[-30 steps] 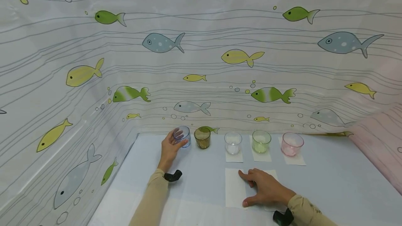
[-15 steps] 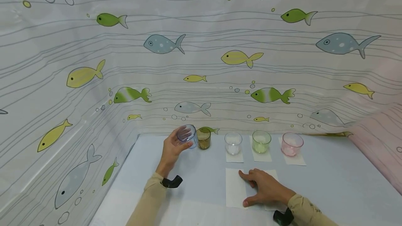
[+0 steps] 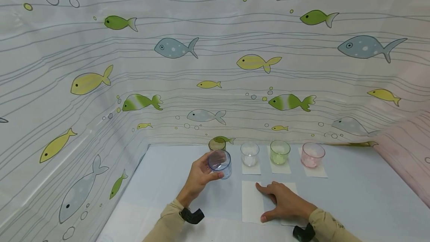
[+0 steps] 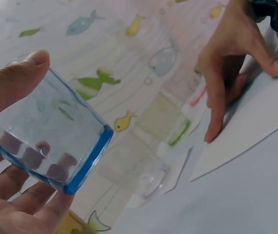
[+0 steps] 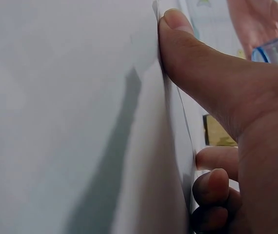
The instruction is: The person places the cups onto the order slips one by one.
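Note:
My left hand (image 3: 197,176) grips a clear blue glass (image 3: 220,166) in the head view. In the left wrist view, the thumb lies on one side of the glass and the fingers on the other. Behind it stands a brown glass (image 3: 217,144), its lower part hidden. My right hand (image 3: 287,201) rests on white paper sheets (image 3: 251,202), thumb and index finger spread apart. The right wrist view has the thumb (image 5: 192,58) touching the paper's edge and the other fingers partly bent.
A colourless glass (image 3: 250,156), a green glass (image 3: 280,153) and a pink glass (image 3: 312,156) stand in a row, each on a white paper piece. A fish-patterned cloth (image 3: 215,62) walls the back and sides of the pale table (image 3: 158,171).
My left hand has carried the blue glass right and nearer, from beside the brown glass to in front of it. The right hand has stayed on the paper.

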